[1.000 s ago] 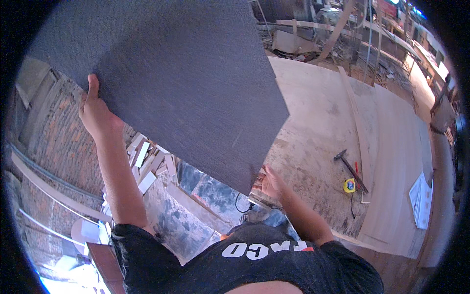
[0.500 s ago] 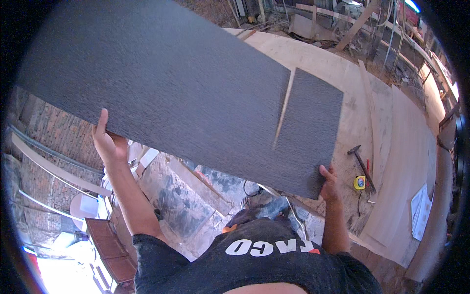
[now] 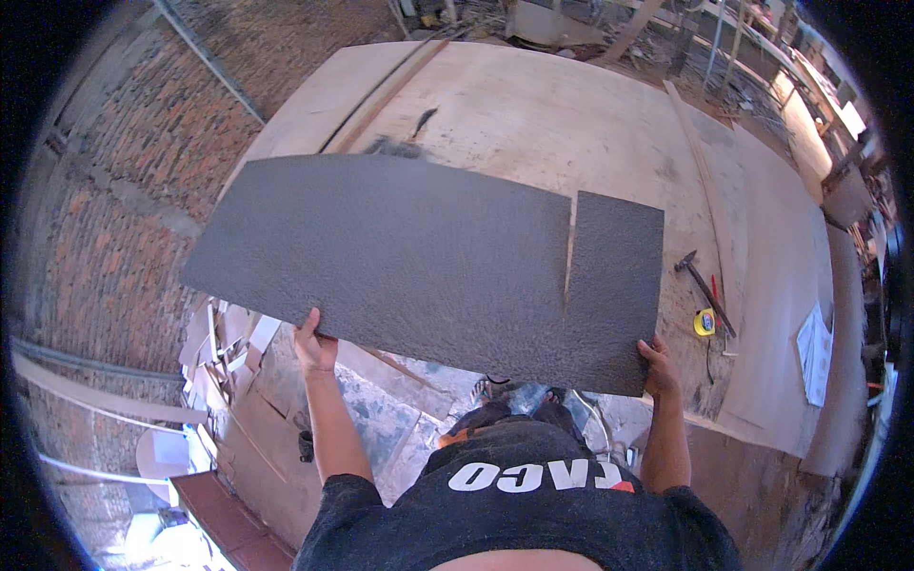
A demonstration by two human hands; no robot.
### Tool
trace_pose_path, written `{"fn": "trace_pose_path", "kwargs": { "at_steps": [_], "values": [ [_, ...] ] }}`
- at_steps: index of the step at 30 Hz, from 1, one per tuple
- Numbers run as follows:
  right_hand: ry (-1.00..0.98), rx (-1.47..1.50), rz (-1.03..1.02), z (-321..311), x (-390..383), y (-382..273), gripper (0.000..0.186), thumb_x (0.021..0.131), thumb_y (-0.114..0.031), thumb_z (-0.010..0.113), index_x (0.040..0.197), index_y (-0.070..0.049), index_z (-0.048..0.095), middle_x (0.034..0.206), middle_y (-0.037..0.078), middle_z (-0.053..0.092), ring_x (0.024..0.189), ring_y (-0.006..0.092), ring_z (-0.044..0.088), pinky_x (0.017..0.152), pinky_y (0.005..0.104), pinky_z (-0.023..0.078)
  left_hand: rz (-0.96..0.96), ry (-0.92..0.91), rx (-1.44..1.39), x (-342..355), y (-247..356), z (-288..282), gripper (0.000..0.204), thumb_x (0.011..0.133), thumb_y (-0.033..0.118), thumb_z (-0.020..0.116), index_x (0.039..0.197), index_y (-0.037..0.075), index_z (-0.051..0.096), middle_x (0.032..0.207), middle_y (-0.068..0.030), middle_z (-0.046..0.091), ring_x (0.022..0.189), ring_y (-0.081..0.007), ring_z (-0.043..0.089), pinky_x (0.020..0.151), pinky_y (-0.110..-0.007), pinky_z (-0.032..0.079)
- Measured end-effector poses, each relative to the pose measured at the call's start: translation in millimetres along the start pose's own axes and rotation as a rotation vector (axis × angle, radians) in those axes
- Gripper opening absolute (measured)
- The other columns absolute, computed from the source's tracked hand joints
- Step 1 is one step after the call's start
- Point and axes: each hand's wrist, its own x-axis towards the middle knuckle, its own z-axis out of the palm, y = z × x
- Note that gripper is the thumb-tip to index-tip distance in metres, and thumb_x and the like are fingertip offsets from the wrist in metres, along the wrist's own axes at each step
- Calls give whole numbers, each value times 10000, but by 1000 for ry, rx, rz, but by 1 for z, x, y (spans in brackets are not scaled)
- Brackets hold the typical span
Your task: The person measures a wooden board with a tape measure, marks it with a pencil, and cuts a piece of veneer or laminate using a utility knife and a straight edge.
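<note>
A large dark grey textured panel (image 3: 409, 257) spans the space in front of me, over a broad wooden worktable (image 3: 533, 105). A narrow straight slit runs into it from its far edge, near the right end. My left hand (image 3: 314, 350) grips the near edge left of the middle, thumb on top and fingers hidden underneath. At the near right corner, my right hand (image 3: 659, 366) clasps the panel's right edge with the thumb over the top face. The panel's far left portion lies over the table; whether it rests there I cannot tell.
Right of the panel, a hammer (image 3: 706, 290) and a yellow tape measure (image 3: 704, 323) lie on the table. A long thin wood strip (image 3: 700, 176) and a white sheet (image 3: 813, 357) are farther right. Offcuts (image 3: 238, 347) are piled at left, below a brick wall (image 3: 124, 247).
The panel has swung from a raised slant to a flatter, lower position, its left end coming nearer and rightward. My left hand has moved right and nearer with it, both hands still gripping.
</note>
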Motion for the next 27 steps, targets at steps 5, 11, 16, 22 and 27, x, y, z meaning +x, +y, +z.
{"fn": "trace_pose_path", "kwargs": {
  "at_steps": [5,11,16,22,27],
  "values": [
    [164,-207,91,-3,42,25,472,945,-124,660,1384,-13,525,1162,122,687,968,263,670,889,448,545,-265,64,-110,67,-81,-86,313,912,45,689,1221,54,640,1141,-108,698,1087,-289,672,973,-476,550],
    [534,-764,-52,23,94,24,491,829,-262,812,1223,-1,680,1059,136,738,908,244,701,817,403,541,-366,86,-49,106,-142,-120,289,927,160,730,1161,10,650,1071,-104,713,985,-249,690,889,-411,587],
    [934,-1314,-428,-56,74,47,479,860,-352,743,1226,-48,692,1031,204,740,915,331,720,801,435,553,-570,129,526,100,-177,-69,364,916,366,760,887,22,646,813,-89,680,675,-205,669,574,-319,571],
    [953,-1214,-547,-6,-37,143,187,861,-192,700,979,-48,709,912,171,702,842,342,682,721,464,521,-1025,-301,914,108,-142,-75,639,925,674,587,651,98,551,584,-34,575,469,-137,539,409,-273,422],
    [928,-1271,-78,2,-177,245,217,894,-239,597,925,-50,699,871,245,660,832,461,642,739,543,509,-1339,-824,1716,53,-151,-56,678,931,666,590,861,9,741,602,-29,608,467,-107,525,455,-270,421]
  ]
}}
